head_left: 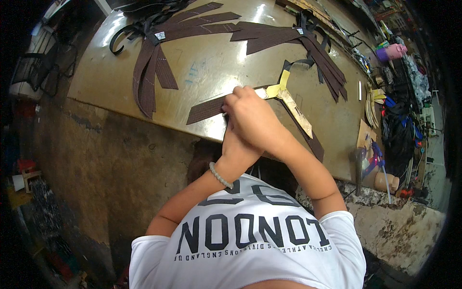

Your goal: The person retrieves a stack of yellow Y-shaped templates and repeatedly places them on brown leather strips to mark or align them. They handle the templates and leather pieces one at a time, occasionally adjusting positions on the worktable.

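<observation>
A Y-shaped piece of dark brown straps lies at the table's near edge, with yellow and cream strips point(296, 113) over its middle and right leg. Its left brown strap point(204, 111) reaches out past my fingers. My right hand point(252, 115) is closed over this strap, its fingers curled and pressed together; what they grip is hidden. Below it, crossing under the right wrist, my left hand point(239, 148) reaches up to the strap's near edge. The left fingers are mostly covered by the right hand. A black strap point(302, 62) loops from the piece's upper leg.
Bundles of brown straps point(156, 65) and more brown straps point(327, 70) lie across the far side of the metal-topped table point(110, 86). At right are a pink and purple bottle point(391, 52), a blue glue gun point(375, 156), yellow-tipped strips point(373, 103) and a tape roll point(385, 182).
</observation>
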`<state>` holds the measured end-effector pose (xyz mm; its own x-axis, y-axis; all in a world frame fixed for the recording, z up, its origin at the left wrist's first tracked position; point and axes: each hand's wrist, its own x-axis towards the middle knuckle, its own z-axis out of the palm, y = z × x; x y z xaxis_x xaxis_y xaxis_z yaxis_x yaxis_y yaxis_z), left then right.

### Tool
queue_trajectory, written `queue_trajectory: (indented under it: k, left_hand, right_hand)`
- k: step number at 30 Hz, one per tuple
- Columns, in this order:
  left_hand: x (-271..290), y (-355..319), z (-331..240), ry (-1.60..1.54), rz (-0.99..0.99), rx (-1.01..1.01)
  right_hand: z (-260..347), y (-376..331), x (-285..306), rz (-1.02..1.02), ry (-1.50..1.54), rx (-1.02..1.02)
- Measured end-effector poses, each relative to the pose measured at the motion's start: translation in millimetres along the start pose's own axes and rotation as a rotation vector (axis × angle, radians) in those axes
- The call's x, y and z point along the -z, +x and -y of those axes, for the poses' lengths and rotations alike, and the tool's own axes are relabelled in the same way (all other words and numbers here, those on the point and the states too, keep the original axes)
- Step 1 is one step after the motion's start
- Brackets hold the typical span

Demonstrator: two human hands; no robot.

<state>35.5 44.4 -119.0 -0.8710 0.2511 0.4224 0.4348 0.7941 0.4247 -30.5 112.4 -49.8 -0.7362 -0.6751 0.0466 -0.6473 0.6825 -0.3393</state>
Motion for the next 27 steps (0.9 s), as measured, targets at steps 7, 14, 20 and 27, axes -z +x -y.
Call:
queue_trajectory:
  k: [7,14,20,27]
  left_hand:
    - [7,3,-1,0.006,0.012,0.025]
    - [40,-5,5,-0.210,-0.186,-0.109]
    - [119,-6,66,-0.367,-0.614,0.594]
    - [81,49,41,-0.463,-0.165,0.172]
  right_hand:
    - [-13,-1,28,-0.245,0.130,-0.216]
    - [-20,-16,28,-0.308,0.592,-0.369]
    - [5,-37,-6,-0.218,0.528,-0.094]
    - [18,-77,-42,-0.213,0.299,0.092]
